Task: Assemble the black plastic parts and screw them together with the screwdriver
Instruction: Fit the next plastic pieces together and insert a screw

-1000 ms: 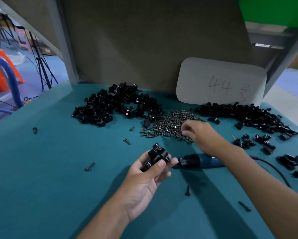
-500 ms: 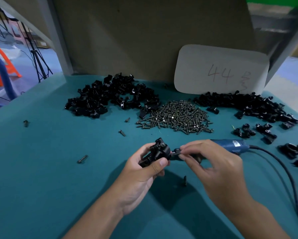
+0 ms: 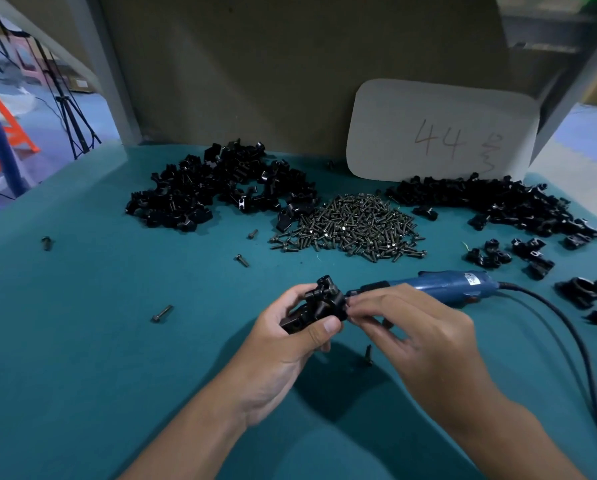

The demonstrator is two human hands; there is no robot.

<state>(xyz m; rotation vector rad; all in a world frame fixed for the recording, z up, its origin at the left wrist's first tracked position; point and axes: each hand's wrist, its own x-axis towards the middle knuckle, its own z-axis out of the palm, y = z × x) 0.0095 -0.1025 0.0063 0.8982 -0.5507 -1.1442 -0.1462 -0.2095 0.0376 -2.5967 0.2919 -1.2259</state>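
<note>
In the middle of the frame my left hand (image 3: 286, 344) is gripping the black plastic part (image 3: 319, 304), fingers curled around it. My right hand (image 3: 411, 327) is pinching at its right side; I think a screw is there, but it is hidden. I judge I am seating the screw. Next I must pick up the screwdriver (image 3: 439, 287), lying just behind. The table (image 3: 82, 341) is giving free room in the lower left.
</note>
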